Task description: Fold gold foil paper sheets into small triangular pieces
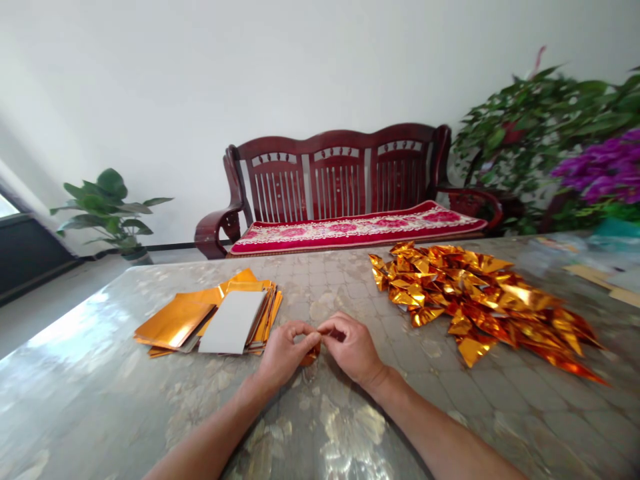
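Note:
Both my hands meet over the middle of the table, fingertips pinched together on one small piece of gold foil paper (311,356). My left hand (287,350) grips it from the left, and part of the foil shows below its thumb. From the other side my right hand (351,345) pinches the same piece; the fingers hide most of it. Left of my hands lies a loose stack of flat gold foil sheets (175,321), with a pale sheet (233,323) face up on top. To the right spreads a heap of folded gold foil pieces (465,287).
A patterned cover lies over the table (200,413). Beyond it stands a dark red wooden bench (337,173) with a red floral cushion (355,228). Clear plastic bags (550,248) lie at the right edge. Potted plants (113,207) flank the bench.

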`<control>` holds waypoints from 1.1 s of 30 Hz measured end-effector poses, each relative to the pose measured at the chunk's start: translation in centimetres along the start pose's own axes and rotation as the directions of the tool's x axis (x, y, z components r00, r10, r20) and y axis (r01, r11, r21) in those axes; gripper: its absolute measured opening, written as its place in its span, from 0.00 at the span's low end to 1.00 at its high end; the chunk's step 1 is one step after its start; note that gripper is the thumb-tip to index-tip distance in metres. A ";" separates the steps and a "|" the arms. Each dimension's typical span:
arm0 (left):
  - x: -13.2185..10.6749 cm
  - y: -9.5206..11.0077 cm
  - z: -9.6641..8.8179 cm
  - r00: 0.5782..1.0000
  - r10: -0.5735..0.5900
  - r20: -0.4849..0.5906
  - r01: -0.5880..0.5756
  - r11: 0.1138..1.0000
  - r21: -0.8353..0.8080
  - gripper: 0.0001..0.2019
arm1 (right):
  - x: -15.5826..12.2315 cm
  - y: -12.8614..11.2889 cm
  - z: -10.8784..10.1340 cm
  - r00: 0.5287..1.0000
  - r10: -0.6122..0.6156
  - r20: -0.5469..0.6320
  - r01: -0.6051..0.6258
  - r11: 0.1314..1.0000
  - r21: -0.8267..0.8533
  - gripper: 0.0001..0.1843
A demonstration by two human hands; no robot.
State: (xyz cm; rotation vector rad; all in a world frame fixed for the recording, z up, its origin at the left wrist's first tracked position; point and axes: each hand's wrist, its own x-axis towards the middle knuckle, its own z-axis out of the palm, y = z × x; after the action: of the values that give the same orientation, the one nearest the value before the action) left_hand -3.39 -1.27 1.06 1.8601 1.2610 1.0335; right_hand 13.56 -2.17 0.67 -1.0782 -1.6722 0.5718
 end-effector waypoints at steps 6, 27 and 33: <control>0.2 0.4 -0.1 0.998 -0.029 0.050 0.031 0.999 -0.025 0.10 | 0.0 0.2 0.1 0.999 0.038 -0.023 -0.039 0.999 -0.037 0.07; -0.2 1.6 -0.6 0.932 0.323 -0.166 -0.217 0.861 0.460 0.06 | 0.2 -0.7 -0.2 0.995 -0.097 -0.012 0.089 0.955 -0.284 0.07; -0.1 1.4 0.0 0.943 0.265 -0.199 -0.186 0.921 0.343 0.07 | 0.2 -0.7 -0.1 0.997 -0.074 -0.030 0.065 0.973 -0.223 0.07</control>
State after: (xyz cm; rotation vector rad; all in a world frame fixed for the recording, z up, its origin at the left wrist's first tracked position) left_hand -2.82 -1.81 2.27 2.2233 1.4483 1.2726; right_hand 13.34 -2.38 1.36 -1.1766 -1.7630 0.3223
